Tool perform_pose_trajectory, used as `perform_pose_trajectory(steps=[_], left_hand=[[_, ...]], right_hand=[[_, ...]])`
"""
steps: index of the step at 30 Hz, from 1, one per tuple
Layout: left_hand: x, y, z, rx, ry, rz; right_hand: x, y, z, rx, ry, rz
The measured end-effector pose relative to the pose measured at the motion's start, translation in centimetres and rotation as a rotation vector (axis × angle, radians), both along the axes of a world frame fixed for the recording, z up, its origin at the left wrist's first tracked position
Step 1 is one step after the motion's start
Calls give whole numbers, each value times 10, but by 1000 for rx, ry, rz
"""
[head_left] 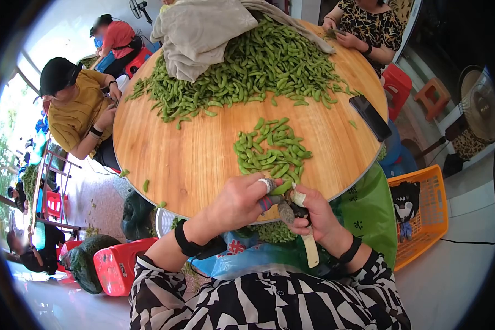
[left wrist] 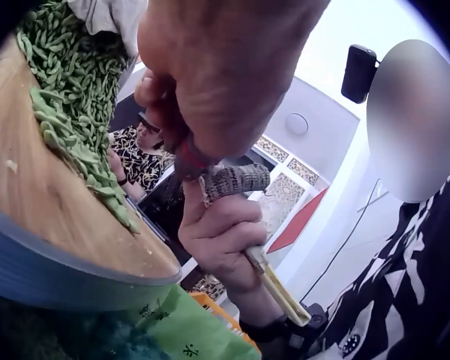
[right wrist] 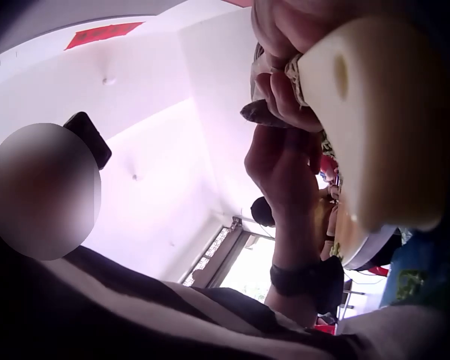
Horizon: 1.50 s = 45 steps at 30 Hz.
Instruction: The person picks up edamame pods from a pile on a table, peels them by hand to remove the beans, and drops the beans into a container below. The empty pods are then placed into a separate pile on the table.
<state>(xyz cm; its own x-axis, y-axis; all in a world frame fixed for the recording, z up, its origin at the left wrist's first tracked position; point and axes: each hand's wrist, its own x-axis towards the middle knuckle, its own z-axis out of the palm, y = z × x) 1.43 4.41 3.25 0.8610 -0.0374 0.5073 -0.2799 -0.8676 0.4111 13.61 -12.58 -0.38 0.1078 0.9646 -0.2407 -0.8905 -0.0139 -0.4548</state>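
Observation:
In the head view my left hand (head_left: 239, 203) pinches a green soybean pod (head_left: 282, 188) at the table's near edge. My right hand (head_left: 320, 215) meets it there and grips a tool by its cream handle (head_left: 312, 252), which sticks out below the palm; its working end is hidden. The handle (right wrist: 375, 120) looms large in the right wrist view and has a hole in it. Cloth and tape wraps cover some fingers, among them a grey knitted finger sleeve (left wrist: 236, 182). A small heap of pods (head_left: 269, 148) lies just beyond the hands.
A large pod pile (head_left: 247, 71) under a grey cloth (head_left: 198, 36) fills the round table's (head_left: 148, 143) far side. A phone (head_left: 370, 118) lies at right. Below the edge hang a green bag (head_left: 374, 209) and an orange crate (head_left: 432, 203). A person in yellow (head_left: 77, 110) sits at left.

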Motion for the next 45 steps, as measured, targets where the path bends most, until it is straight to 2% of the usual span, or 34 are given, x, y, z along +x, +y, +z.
perform_pose_trajectory(steps=[2,3,5,9,11,15,17,18,20,21,23,24,26,28,29,31,33,34,35,36,38,39,42,43,45], left_hand=[[0,-2,1,-370,75,-12],[0,-4,0,-372,76,-10],[3,-9,-1,-560,125,65],[6,-11,-7,-689,131,56],[5,-10,4,-1106,498,77],[1,-5,11,-1123,593,5],[1,-2,3,-1276,655,-83],[1,-3,-2,-1274,659,-83],[1,-9,-16,-1466,716,-133],[2,-11,-23,-1466,717,-132],[4,-16,-35,-1737,687,-195],[4,-21,-32,-1736,690,-195],[6,-28,-24,-1977,628,-168],[7,-30,-29,-2026,601,-183],[6,-30,-33,-2076,575,-200],[5,-28,-39,-1983,579,-167],[6,-30,-39,-1889,580,-139],[7,-34,-36,-1734,554,-36],[7,-37,-33,-1577,527,60],[7,-38,-29,-1574,530,59],[3,-38,-22,-1373,517,22],[1,-39,-21,-1373,518,24],[-4,-44,-20,-1317,538,77],[-5,-46,-22,-1320,510,45],[-5,-46,-21,-1323,475,17]], right_hand=[[-4,1,3,8,-12,-44],[-6,1,5,6,-10,-43],[-6,3,12,-30,-134,-98],[-6,2,12,13,-203,-156],[2,-1,5,45,-486,-130],[0,-7,12,-1,-618,-74],[3,-7,11,-16,-668,-105],[5,-6,11,-30,-721,-136],[8,-3,9,-30,-756,-204],[10,-1,10,-29,-791,-267],[14,3,11,-19,-780,-223],[15,4,11,-10,-772,-182],[16,2,9,-9,-728,-163],[16,1,8,-6,-682,-133],[14,1,8,-3,-744,-155],[13,1,2,-1,-806,-179],[13,5,-8,160,-1199,-363],[13,3,-5,159,-1197,-362],[13,-1,4,77,-1108,-247],[14,-3,10,-4,-1017,-135],[17,-6,15,-44,-958,-72],[18,-7,17,-80,-900,-6],[16,-9,20,-150,-834,23],[14,-10,17,-149,-835,25],[9,-10,9,-49,-1118,-94]])
